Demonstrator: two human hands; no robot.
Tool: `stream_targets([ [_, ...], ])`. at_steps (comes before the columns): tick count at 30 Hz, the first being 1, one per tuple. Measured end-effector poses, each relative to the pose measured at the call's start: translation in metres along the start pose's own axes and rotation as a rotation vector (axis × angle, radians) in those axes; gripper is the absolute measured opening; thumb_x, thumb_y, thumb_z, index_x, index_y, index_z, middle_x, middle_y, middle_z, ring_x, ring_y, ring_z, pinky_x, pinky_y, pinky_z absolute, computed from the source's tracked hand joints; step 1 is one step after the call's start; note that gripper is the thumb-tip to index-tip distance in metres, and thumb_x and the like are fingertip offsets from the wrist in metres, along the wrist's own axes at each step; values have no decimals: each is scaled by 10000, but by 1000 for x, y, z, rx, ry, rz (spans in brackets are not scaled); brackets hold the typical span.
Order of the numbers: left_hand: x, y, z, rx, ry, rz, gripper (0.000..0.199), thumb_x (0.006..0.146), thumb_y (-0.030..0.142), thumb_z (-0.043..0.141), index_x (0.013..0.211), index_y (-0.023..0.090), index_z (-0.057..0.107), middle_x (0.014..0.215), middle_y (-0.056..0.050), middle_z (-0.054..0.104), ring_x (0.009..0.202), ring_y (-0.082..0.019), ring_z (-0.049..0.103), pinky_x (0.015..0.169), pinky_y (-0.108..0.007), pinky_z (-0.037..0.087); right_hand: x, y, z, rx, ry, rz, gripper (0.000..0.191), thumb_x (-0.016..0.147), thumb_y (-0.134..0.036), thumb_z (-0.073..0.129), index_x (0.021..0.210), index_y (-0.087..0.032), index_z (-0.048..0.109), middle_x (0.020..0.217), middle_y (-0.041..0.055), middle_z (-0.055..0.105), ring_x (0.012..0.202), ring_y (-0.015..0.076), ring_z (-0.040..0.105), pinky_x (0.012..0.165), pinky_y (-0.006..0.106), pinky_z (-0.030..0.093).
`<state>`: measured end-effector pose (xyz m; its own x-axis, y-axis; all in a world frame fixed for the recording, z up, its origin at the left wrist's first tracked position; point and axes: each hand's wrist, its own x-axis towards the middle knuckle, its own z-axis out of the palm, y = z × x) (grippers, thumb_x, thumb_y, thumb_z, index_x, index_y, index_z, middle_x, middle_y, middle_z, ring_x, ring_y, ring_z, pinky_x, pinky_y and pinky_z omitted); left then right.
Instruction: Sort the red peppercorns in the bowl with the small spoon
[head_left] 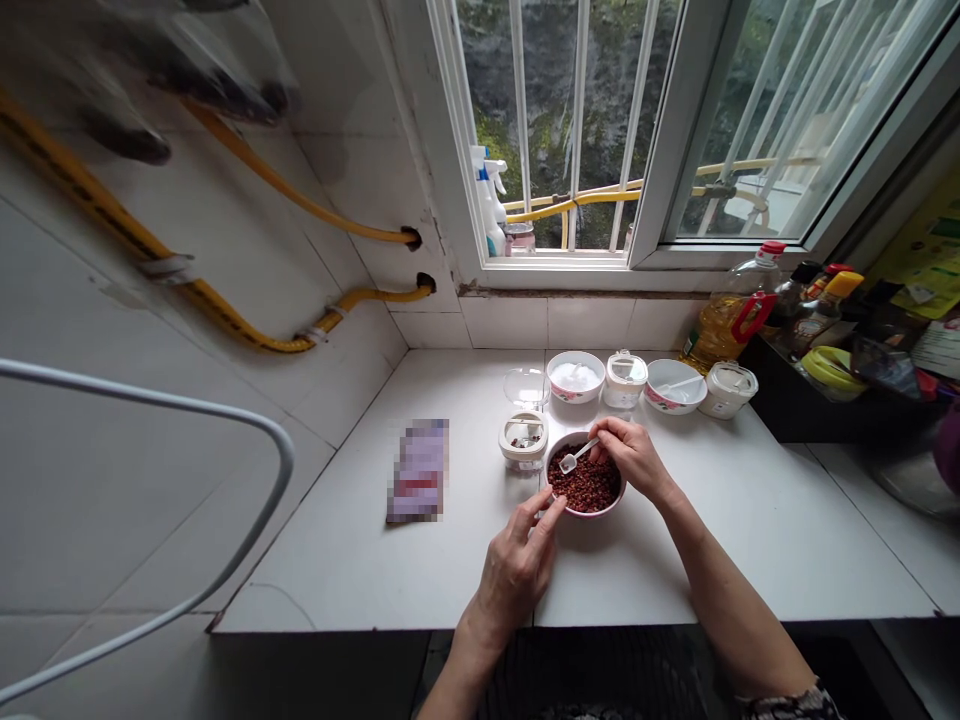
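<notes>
A bowl point(586, 516) full of small reddish-brown grains, which look like peppercorns, stands on the white counter. My right hand point(631, 459) pinches the handle of a small clear-white spoon point(571, 462), whose scoop is just over the grains and looks unfilled. At the bowl's near left side, my left hand point(519, 562) has its fingertips on the rim. A lidded seasoning jar point(523, 458) sits close to the bowl's left, with some dark bits showing through its top. Behind is a flowered bowl point(576, 392) holding white granules.
Along the back are a clear lid point(525, 387), a jar point(625, 380), another flowered bowl point(675, 405) with a white spoon inside, and a second jar point(727, 390). A purple packet point(420, 475) lies left. An oil bottle point(731, 310) and a black rack point(795, 390) stand right.
</notes>
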<state>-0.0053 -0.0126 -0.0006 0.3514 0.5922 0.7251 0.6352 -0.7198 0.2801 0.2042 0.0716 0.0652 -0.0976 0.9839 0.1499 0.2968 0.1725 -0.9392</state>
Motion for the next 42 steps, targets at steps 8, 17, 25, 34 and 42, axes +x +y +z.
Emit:
stream_targets([
  [8, 1, 0, 0, 7, 10, -2, 575, 930, 6, 458, 1467, 208, 447, 1274, -138, 618, 1142, -213, 660, 921, -298, 598, 4, -2, -4, 210, -3, 105, 213, 779, -393, 590, 779, -185, 637, 570, 16, 682, 528, 156, 609, 582, 289, 507],
  [17, 0, 0, 0, 6, 6, -2, 597, 922, -2, 447, 1480, 208, 433, 1286, -146, 603, 1132, -214, 660, 907, -301, 604, 0, -27, 27, 22, 152, -213, 205, 964, -354, 479, 979, -214, 628, 843, 76, 764, 819, 224, 705, 860, 405, 529],
  [25, 0, 0, -1, 14, -6, -5, 635, 929, 8, 445, 1518, 236, 385, 1295, -134, 611, 1129, -209, 666, 895, -284, 607, -6, -30, 26, -252, 96, -412, 191, 965, -232, 467, 965, -235, 659, 868, 69, 775, 854, 240, 694, 1007, 463, 434],
  [34, 0, 0, -1, 13, -1, -3, 551, 931, 4, 457, 1443, 204, 468, 1281, -141, 613, 1138, -212, 664, 909, -290, 602, -8, -19, -9, -149, -18, -184, 190, 886, -267, 503, 748, -234, 630, 595, 3, 662, 633, 197, 614, 758, 351, 485],
  [42, 0, 0, -1, 17, 3, 1, 524, 923, -6, 465, 1410, 185, 496, 1270, -143, 610, 1121, -206, 667, 904, -280, 599, -5, -14, 2, -121, -82, -140, 204, 874, -230, 480, 715, -230, 608, 601, 3, 647, 614, 184, 602, 678, 311, 476],
])
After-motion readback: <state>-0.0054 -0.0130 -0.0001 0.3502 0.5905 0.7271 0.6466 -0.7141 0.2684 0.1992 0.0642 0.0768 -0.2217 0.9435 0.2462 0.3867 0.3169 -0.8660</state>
